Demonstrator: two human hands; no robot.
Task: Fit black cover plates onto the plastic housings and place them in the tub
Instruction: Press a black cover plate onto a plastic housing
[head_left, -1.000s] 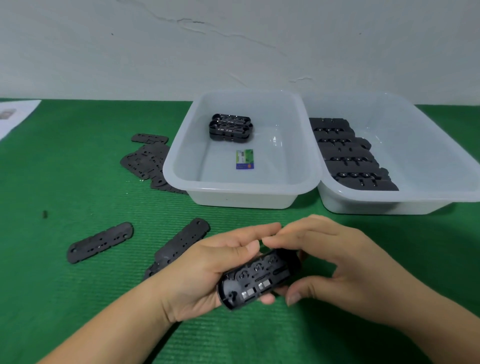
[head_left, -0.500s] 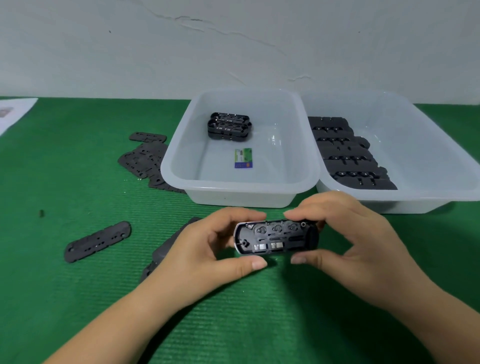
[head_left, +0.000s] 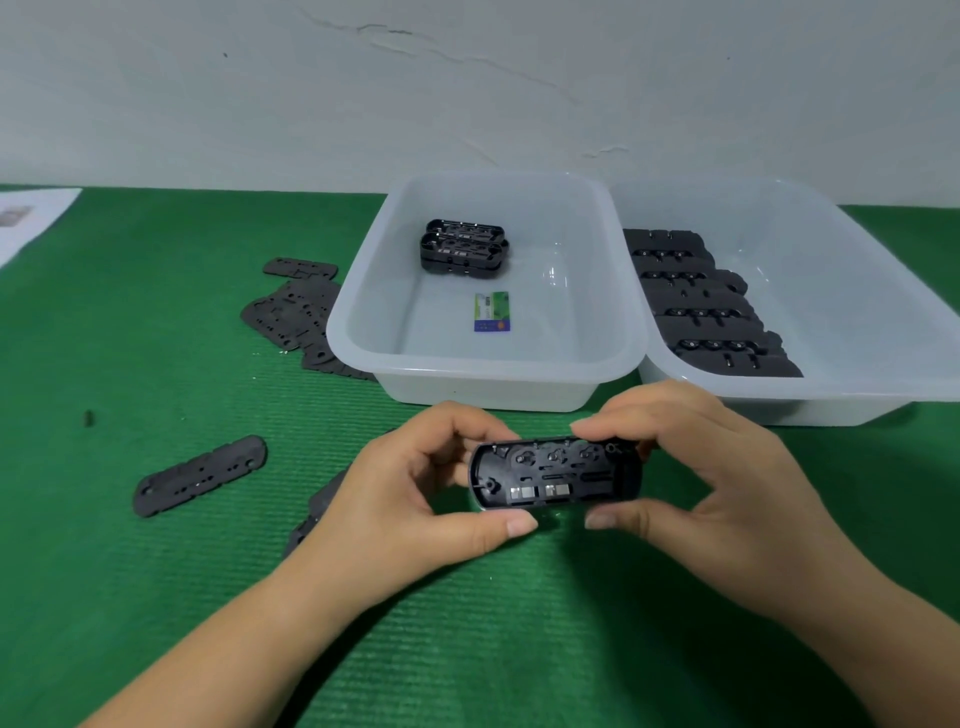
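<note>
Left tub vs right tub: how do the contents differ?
The left tub holds a small stack of housings at its far end plus a coloured card; its floor is mostly bare. The right tub holds an overlapping row of black parts along its left side. Both are translucent white.

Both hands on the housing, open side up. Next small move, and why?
Probably free the left hand and reach for the flat black cover plate lying left on the green mat. The black plastic housing, pinched at its other end by the right hand, shows bare inner cavities with no plate seated.
</note>
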